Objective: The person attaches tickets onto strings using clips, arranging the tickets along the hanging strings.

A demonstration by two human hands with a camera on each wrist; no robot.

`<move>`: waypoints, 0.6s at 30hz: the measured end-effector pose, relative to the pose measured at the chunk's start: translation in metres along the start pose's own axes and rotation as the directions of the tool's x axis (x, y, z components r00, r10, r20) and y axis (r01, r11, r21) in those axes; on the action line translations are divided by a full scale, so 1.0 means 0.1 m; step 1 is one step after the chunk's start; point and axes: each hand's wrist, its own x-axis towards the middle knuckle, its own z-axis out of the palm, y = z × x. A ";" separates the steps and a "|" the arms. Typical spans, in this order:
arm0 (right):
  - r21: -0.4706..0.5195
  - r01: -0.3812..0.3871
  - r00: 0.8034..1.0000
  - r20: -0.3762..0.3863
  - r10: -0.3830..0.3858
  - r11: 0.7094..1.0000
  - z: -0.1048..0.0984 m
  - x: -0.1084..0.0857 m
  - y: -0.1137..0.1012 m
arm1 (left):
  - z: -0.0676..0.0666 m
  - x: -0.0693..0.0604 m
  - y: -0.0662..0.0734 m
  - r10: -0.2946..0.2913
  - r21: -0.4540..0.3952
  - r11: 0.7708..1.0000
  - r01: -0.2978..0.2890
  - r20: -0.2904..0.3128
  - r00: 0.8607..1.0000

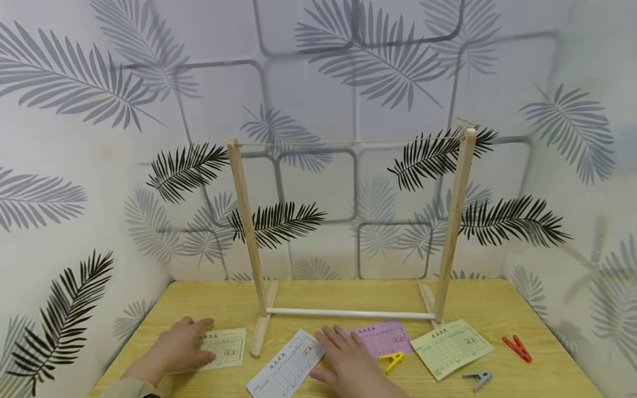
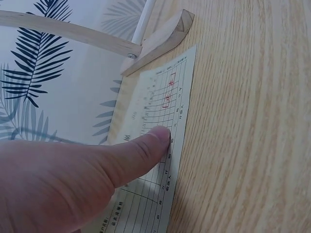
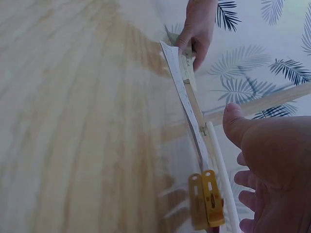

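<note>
My left hand (image 1: 181, 348) lies over a pale yellow receipt slip (image 1: 230, 348) at the table's left, thumb and fingers apart. In the left wrist view the thumb (image 2: 141, 150) rests across the printed slip (image 2: 182, 102). My right hand (image 1: 350, 362) is spread beside a white receipt slip (image 1: 288, 367), its fingers near the slip's upper right corner. It partly covers a pink slip (image 1: 380, 337). A yellow clip (image 1: 391, 361) lies just right of that hand. In the right wrist view the right hand (image 3: 272, 170) holds nothing, its fingers loosely bent.
A wooden frame (image 1: 455, 221) with a string (image 1: 348, 142) between its posts and a white bar (image 1: 348, 313) low down stands behind the slips. To the right lie a yellow-green slip (image 1: 453, 348), a grey clip (image 1: 479, 378) and a red clip (image 1: 517, 348).
</note>
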 end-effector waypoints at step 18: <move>0.064 0.051 0.987 -0.159 -0.040 0.997 -0.11 -0.18 0.29 | -0.12 -0.09 0.05 0.026 -0.057 0.998 -0.030 -0.074 0.997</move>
